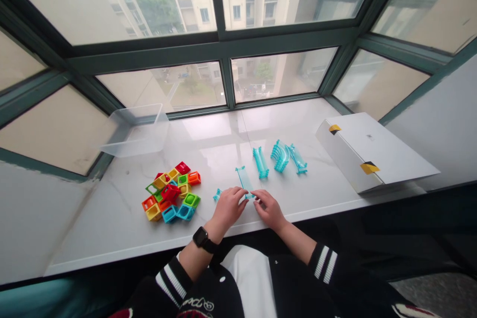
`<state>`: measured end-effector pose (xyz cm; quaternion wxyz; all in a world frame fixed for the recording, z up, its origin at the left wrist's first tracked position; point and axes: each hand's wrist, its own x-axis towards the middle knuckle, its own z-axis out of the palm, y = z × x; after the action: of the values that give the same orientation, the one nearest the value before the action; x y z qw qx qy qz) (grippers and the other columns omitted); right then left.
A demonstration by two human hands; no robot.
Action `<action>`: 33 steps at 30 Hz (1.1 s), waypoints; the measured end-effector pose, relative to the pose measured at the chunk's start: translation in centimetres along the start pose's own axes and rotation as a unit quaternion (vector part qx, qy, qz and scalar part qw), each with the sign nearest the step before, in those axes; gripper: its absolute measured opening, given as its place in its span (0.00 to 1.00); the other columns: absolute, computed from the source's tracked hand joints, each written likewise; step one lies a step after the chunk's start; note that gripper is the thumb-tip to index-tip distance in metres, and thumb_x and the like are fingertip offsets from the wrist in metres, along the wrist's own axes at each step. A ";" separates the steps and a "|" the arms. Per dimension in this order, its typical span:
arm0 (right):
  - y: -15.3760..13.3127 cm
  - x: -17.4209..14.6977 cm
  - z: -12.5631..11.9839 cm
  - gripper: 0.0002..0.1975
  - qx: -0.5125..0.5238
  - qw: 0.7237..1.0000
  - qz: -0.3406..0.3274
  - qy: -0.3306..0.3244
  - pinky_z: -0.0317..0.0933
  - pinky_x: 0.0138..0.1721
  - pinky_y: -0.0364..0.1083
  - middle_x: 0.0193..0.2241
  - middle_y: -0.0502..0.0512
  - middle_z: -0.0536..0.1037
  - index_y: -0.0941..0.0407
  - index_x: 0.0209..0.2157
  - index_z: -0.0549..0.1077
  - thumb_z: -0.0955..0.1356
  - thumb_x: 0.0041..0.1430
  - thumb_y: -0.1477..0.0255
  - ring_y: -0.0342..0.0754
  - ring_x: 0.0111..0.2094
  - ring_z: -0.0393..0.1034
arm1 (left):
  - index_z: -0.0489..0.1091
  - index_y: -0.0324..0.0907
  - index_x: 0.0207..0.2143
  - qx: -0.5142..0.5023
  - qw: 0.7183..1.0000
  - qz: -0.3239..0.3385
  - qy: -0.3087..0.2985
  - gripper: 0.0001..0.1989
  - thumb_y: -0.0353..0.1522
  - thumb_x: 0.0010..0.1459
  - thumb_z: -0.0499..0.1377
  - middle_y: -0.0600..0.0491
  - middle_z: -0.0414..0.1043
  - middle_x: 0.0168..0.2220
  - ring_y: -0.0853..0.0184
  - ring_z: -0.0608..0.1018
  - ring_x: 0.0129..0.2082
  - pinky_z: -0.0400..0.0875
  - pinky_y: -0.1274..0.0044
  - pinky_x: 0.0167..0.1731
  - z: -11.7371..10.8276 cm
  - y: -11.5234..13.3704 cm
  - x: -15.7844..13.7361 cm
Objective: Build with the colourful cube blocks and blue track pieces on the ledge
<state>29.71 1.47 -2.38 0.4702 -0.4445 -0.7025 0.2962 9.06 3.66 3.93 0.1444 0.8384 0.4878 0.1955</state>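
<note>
Clear blue strip [243, 177] over the white counter [218, 151]
My left hand [230, 205] and right hand [269, 210] meet its near end; they partly hide it; whether either one grips, I cannot tell.

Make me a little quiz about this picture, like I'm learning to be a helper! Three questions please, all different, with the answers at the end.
1. True or false: the black watch is on the left wrist.
2. Pick one: what colour is the see-through strip at the fingertips of the left hand and right hand?
A) Red
B) Yellow
C) Light blue
3. Fill in the gap: the pile of colourful blocks is closer to the ____ hand.

Key:
1. True
2. C
3. left
</note>
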 end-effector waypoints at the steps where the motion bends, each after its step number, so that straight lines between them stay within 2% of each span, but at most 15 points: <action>1: -0.2 0.2 -0.2 0.21 -0.015 1.000 -0.013 0.020 0.76 0.50 0.53 0.51 0.58 0.80 0.48 0.60 0.76 0.66 0.69 0.75 0.53 0.47 0.78 | 0.76 0.47 0.51 -0.006 1.000 0.009 0.008 0.10 0.34 0.69 0.62 0.48 0.80 0.48 0.58 0.81 0.46 0.75 0.65 0.48 -0.2 0.2 0.4; 3: -0.6 1.0 -0.9 0.20 -0.045 0.996 -0.034 0.064 0.74 0.55 0.56 0.50 0.58 0.81 0.47 0.59 0.77 0.66 0.70 0.75 0.54 0.51 0.77 | 0.76 0.48 0.52 -0.023 0.999 0.025 0.027 0.10 0.34 0.70 0.61 0.48 0.80 0.49 0.58 0.81 0.47 0.76 0.65 0.49 -0.6 0.7 1.3; 6: -1.2 2.8 -2.3 0.17 -0.070 0.991 -0.040 0.105 0.73 0.56 0.56 0.47 0.58 0.81 0.48 0.56 0.80 0.66 0.71 0.75 0.54 0.50 0.77 | 0.75 0.47 0.53 -0.055 0.996 0.044 0.057 0.11 0.35 0.70 0.61 0.47 0.80 0.50 0.58 0.82 0.48 0.77 0.65 0.50 -0.9 1.2 3.2; 11: -1.2 5.5 -4.3 0.17 -0.110 0.986 -0.024 0.120 0.73 0.55 0.56 0.47 0.58 0.81 0.49 0.55 0.80 0.65 0.72 0.74 0.54 0.50 0.77 | 0.75 0.48 0.54 -0.095 0.990 0.056 0.088 0.12 0.37 0.70 0.61 0.48 0.80 0.48 0.59 0.82 0.48 0.77 0.64 0.51 -0.3 1.4 6.7; 17: -0.2 6.3 -4.8 0.20 -0.153 0.983 0.013 0.103 0.72 0.58 0.60 0.53 0.61 0.78 0.50 0.61 0.75 0.65 0.70 0.72 0.58 0.55 0.74 | 0.75 0.47 0.53 -0.102 0.989 0.054 0.089 0.12 0.35 0.69 0.63 0.49 0.81 0.49 0.59 0.82 0.48 0.77 0.65 0.50 0.9 1.3 9.9; 22: 0.8 6.2 -4.5 0.24 -0.163 0.982 0.044 0.090 0.73 0.58 0.62 0.59 0.63 0.74 0.50 0.65 0.71 0.65 0.68 0.71 0.60 0.59 0.72 | 0.76 0.47 0.53 -0.093 0.991 0.048 0.080 0.12 0.35 0.69 0.63 0.48 0.81 0.48 0.59 0.82 0.47 0.77 0.65 0.50 1.8 1.1 11.0; 33: 1.7 6.0 -3.9 0.26 -0.178 0.979 0.052 0.082 0.71 0.61 0.64 0.60 0.65 0.73 0.52 0.67 0.69 0.65 0.69 0.71 0.61 0.61 0.70 | 0.75 0.47 0.55 -0.078 0.993 0.037 0.077 0.13 0.34 0.69 0.62 0.49 0.80 0.49 0.58 0.81 0.47 0.76 0.65 0.50 3.0 0.4 11.2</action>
<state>32.94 7.58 0.07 0.4239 -0.5798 -0.6788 0.1531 15.80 13.05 3.50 0.1636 0.8246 0.4496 0.3019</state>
